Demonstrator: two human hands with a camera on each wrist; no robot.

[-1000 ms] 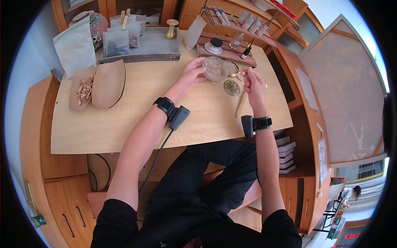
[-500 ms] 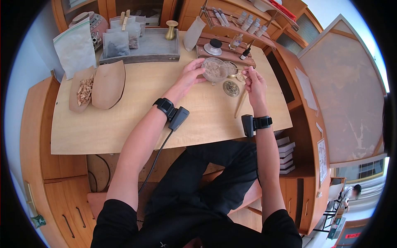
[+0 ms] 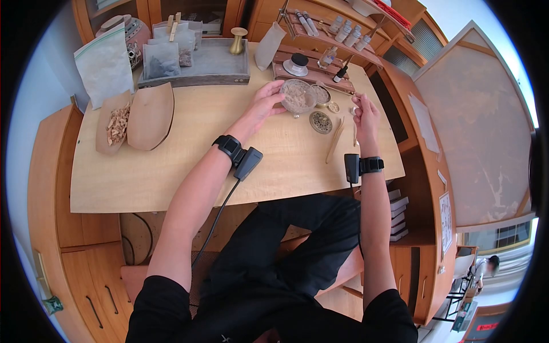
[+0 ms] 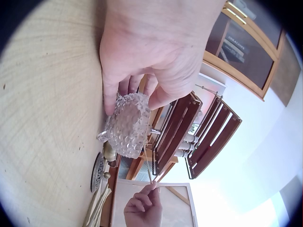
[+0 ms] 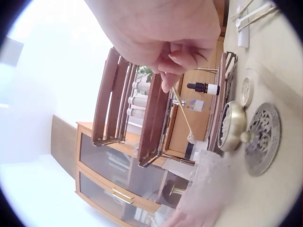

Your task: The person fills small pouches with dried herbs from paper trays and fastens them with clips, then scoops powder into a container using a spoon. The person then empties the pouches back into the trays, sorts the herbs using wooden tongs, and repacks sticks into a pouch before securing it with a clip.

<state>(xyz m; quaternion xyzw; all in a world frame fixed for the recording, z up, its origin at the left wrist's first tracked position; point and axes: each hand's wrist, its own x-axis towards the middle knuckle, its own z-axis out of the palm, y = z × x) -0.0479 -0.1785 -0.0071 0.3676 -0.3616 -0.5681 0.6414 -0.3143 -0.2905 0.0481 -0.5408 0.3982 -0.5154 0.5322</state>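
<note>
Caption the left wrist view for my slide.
The left hand grips a knobbly glass bowl; beyond it, the right hand pinches a thin stick, with an openwork metal disc nearby.

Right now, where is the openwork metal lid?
Head view: openwork lid on the table, right of the glass bowl, nearer the person than the brass pot, left of the right hand.
</note>
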